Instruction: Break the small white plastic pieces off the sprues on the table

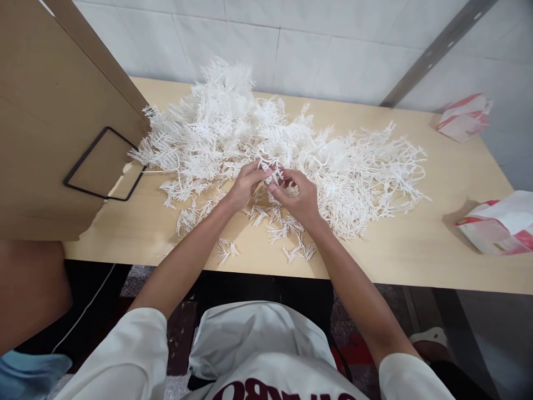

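My left hand pinches a small white branched plastic sprig above the front of a big heap. On the sprig's other side my right hand has thumb and forefinger closed on it too. Behind and around both hands spreads the heap of white branching plastic sprigs. Several small loose pieces lie near the table's front edge, below my hands. My fingers partly cover the held sprig.
The wooden table stands against a tiled wall. Brown cardboard with a black wire frame rises at the left. Two red-and-white paper packets stand at the right. Part of another person's arm shows at the lower left.
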`<state>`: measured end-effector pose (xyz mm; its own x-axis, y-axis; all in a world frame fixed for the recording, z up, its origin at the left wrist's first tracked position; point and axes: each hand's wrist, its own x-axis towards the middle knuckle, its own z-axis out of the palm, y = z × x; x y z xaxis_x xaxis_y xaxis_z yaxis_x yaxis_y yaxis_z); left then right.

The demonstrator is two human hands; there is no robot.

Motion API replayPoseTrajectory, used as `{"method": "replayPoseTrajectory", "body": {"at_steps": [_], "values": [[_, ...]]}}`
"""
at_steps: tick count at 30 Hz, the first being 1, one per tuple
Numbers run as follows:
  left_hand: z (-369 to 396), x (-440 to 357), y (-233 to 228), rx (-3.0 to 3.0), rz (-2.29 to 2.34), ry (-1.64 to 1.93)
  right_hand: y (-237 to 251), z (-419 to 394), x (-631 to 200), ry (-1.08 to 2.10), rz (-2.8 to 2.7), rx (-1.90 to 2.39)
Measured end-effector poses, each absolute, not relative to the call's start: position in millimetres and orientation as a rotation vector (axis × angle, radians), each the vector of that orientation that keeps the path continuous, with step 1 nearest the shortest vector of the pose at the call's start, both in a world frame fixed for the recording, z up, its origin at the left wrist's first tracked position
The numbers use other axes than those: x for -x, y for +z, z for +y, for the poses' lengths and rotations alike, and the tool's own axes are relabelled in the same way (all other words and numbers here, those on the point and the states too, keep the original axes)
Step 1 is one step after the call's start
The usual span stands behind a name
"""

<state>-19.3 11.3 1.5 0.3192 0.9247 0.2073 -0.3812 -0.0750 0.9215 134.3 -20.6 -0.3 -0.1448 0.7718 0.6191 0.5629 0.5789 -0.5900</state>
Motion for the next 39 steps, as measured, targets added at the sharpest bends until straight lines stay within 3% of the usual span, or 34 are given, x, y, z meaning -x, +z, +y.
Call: {"method": "replayPoseTrajectory", "body": {"at_steps": [6,15,20,28,33,39], "values": [[15,20,3,-1.167,0.646,1.283,1,-23,-136,0.246,-1.692,1.104],[18,20,4,-0.949,0.794,1.372,2,-22,-134,0.684,-1.283,1.091],[24,21,-3,-0.972,0.928,1.513,4,-21,-136,0.663,-1.241,1.116],[1,24,5,-1.555,1.282,1.820,6,-26,-134,0.503,-1.289,1.149],[-11,16,18,-1.950,1.070,1.604,3,-30,-131,0.372,-1.435,1.142],[-5,15,18,-1.858,0.970,1.491,2,-31,-132,0.425,-1.436,1.097]]}}
